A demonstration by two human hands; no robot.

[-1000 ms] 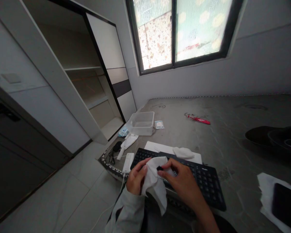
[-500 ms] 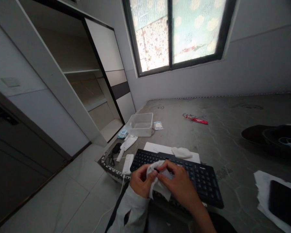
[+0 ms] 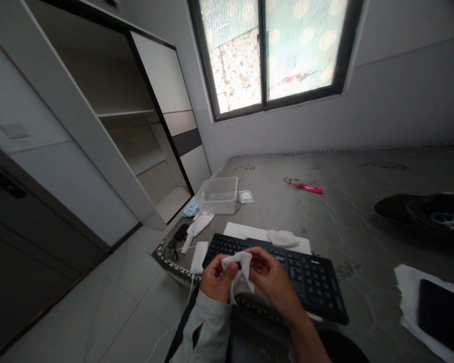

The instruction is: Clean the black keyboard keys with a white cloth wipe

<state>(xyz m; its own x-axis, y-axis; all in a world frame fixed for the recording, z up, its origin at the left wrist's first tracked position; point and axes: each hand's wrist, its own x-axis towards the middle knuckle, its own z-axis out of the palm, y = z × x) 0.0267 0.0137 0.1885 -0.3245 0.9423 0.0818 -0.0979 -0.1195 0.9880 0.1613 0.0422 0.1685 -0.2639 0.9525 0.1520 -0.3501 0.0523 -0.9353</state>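
Over the near edge of a black keyboard (image 3: 318, 287), both hands hold a white wipe (image 3: 245, 262). My left hand (image 3: 215, 282) pinches its left side, thumb on top. A small black piece (image 3: 238, 265), possibly a keycap, shows by the left thumb tip; its exact kind is too small to tell. The fingers of my right hand (image 3: 274, 280) are closed on the wipe's right side, and its lower end hangs down between the hands. Behind the keyboard, a second folded white wipe (image 3: 283, 238) lies on a white sheet (image 3: 232, 230).
Left of the keyboard are a white power strip (image 3: 199, 257), a black adapter (image 3: 181, 232) with a cable and a white packet (image 3: 201, 222). Farther back stand a clear plastic box (image 3: 218, 202) and a small sachet (image 3: 245, 196). A dark phone (image 3: 444, 312) lies on paper at right.
My right hand has shifted slightly, its fingers drawn back from the left thumb. The wipe is folded differently, and its hanging end is gathered nearer the left hand.
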